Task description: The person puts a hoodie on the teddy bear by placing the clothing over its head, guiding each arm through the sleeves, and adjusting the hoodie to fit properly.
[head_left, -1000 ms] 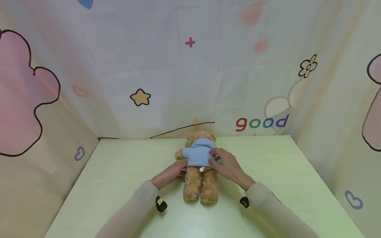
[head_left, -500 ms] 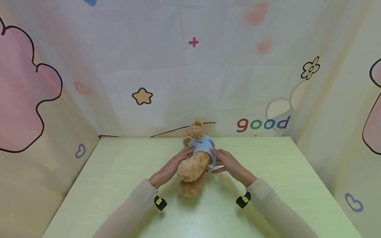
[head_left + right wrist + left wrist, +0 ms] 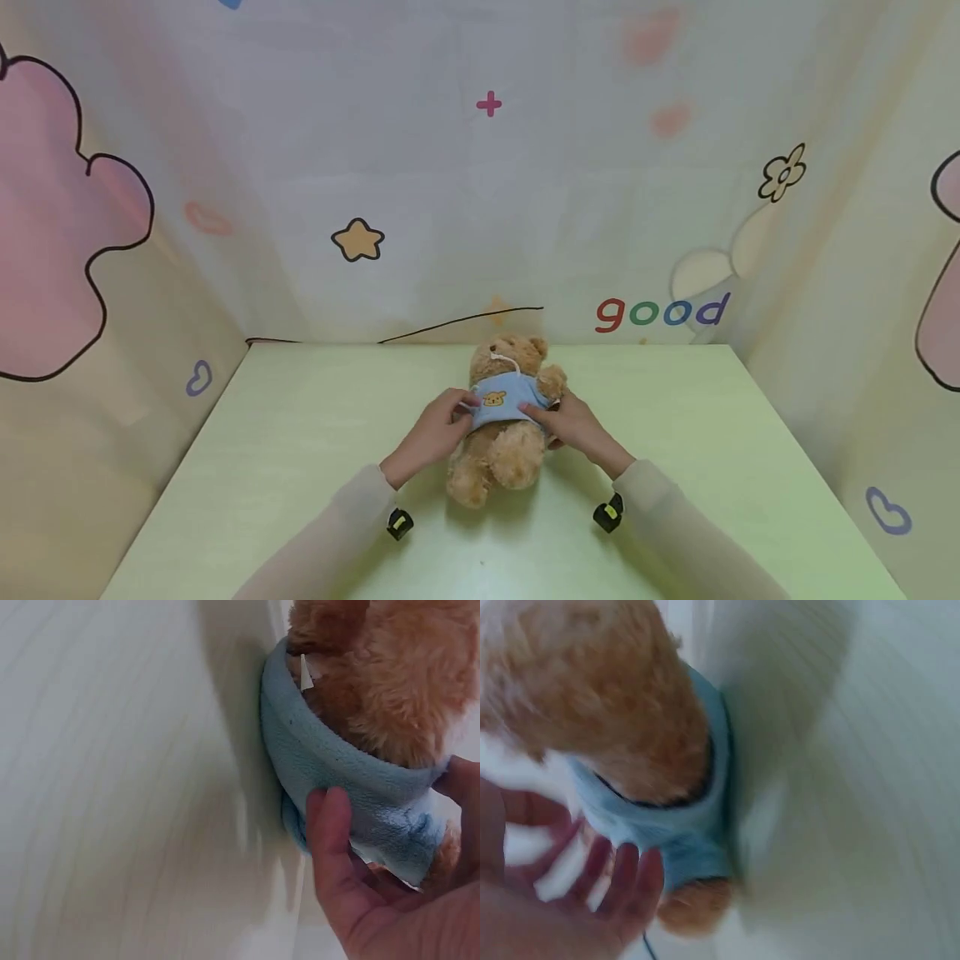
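Note:
A brown plush teddy bear (image 3: 517,454) in a light blue top (image 3: 512,386) lies front up, its head toward the back wall and its face turned left. The top bears a small yellow animal face, and a white cord crosses near the neck. My right hand (image 3: 581,425) grips the bear's side, thumb over the front and fingers partly hidden around its back. My left hand (image 3: 431,429) rests at the opposite side; the left wrist view shows its bent, spread fingers (image 3: 639,889) at the blue cloth. A white tag (image 3: 306,673) shows under the hem.
The pale green tabletop (image 3: 315,433) reaches back to a printed curtain (image 3: 420,167), which rises directly behind the bear's head and along both sides. Dark wrist-worn devices hang below each sleeve: one on the left (image 3: 400,524), one on the right (image 3: 608,512).
The bear has rolled from back-up through lying on its side to front-up, its front now visible. Both hands have shifted around its sides with the turn.

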Demonstrator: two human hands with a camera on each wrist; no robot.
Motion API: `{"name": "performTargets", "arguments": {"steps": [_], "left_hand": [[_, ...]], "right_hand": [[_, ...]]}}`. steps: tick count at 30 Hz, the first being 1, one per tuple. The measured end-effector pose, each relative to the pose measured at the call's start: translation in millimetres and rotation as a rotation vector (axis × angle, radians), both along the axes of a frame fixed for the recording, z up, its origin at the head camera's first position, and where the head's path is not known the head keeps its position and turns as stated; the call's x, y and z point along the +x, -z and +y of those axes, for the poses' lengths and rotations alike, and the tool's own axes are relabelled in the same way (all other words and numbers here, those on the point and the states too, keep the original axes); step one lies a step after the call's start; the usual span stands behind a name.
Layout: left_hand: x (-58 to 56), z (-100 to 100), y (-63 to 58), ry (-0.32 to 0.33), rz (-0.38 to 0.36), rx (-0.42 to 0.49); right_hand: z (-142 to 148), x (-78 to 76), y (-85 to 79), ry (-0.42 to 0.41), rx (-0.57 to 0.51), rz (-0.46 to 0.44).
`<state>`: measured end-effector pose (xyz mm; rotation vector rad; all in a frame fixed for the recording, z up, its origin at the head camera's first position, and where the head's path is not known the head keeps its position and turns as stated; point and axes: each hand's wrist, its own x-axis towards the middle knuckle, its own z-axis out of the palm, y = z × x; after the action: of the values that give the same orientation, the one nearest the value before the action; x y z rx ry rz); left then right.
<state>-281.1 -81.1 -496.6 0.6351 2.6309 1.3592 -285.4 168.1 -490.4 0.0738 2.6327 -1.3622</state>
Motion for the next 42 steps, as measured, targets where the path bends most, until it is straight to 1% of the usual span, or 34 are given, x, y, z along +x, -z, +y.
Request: {"name": "performTargets", "arguments": {"steps": [1, 3, 5, 6, 8, 9, 10, 12, 13, 14, 16, 17, 20, 22, 25, 28, 30, 32, 35, 37, 42], "left_hand": [[-2.7, -2.5, 3.4, -0.067, -0.009, 0.013], [-8.2, -7.2, 9.5, -0.177, -0.018, 0.004], [-13.9, -11.5, 16.3, -0.255, -0.011, -0.047], [-16.8, -13.8, 19.7, -0.268, -0.01, -0.066], [-21.9, -19.0, 25.6, -0.248, -0.053, -0.051], [-24.3, -21.7, 28.6, -0.228, -0.088, -0.022], [-25.9, -24.1, 30.4, -0.208, -0.107, -0.002], [-27.9, -28.0, 32.1, -0.163, -0.163, 0.062], [-28.6, -29.3, 32.3, -0.144, -0.179, 0.091], [-29.5, -29.6, 31.9, -0.142, -0.172, 0.099], [-30.7, -29.1, 30.4, -0.147, -0.13, 0.092], [-31.8, -28.5, 30.6, -0.143, -0.124, 0.098], [-35.0, -28.6, 30.9, -0.128, -0.101, 0.116], [-35.8, -31.1, 30.4, -0.131, -0.084, 0.141], [-37.0, -36.9, 27.2, -0.149, -0.014, 0.157], [-39.2, -42.0, 23.1, -0.179, 0.073, 0.149], [-41.2, -44.0, 21.6, -0.197, 0.105, 0.134], [-41.8, -45.3, 21.0, -0.203, 0.093, 0.124], [-41.0, -46.0, 21.3, -0.194, 0.035, 0.118], [-39.5, -46.3, 21.8, -0.188, -0.007, 0.132], [-37.4, -45.9, 22.4, -0.173, -0.039, 0.165]], "right_hand": [[0.9, -1.1, -0.7, 0.001, 0.011, 0.044], [2.5, -2.4, -1.0, -0.005, 0.054, 0.154], [4.3, -3.3, 0.3, -0.009, 0.122, 0.256], [5.1, -3.4, 1.6, -0.016, 0.148, 0.303], [7.7, -3.2, 4.3, -0.041, 0.1, 0.346], [9.7, -2.3, 5.3, -0.048, 0.067, 0.35], [12.0, -1.2, 6.0, -0.049, 0.035, 0.348], [17.9, -0.2, 6.3, -0.045, 0.022, 0.376], [21.0, -0.5, 6.2, -0.042, 0.024, 0.386], [23.6, -0.9, 5.6, -0.035, 0.047, 0.397], [27.6, -2.9, 4.3, -0.032, 0.09, 0.411], [29.2, -4.4, 3.8, -0.036, 0.094, 0.411], [32.1, -7.0, 2.8, -0.033, 0.049, 0.357], [34.4, -8.0, 2.8, -0.026, 0.051, 0.335], [36.7, -9.5, 3.7, -0.009, 0.071, 0.288], [36.4, -10.6, 3.9, -0.034, 0.075, 0.246], [35.1, -11.2, 3.4, -0.044, 0.072, 0.227], [33.9, -11.1, 2.2, -0.054, 0.073, 0.216], [32.6, -10.1, 0.6, -0.051, 0.079, 0.212], [31.9, -9.5, -0.5, -0.053, 0.078, 0.218], [31.0, -9.3, -1.8, -0.037, 0.071, 0.239]]}}
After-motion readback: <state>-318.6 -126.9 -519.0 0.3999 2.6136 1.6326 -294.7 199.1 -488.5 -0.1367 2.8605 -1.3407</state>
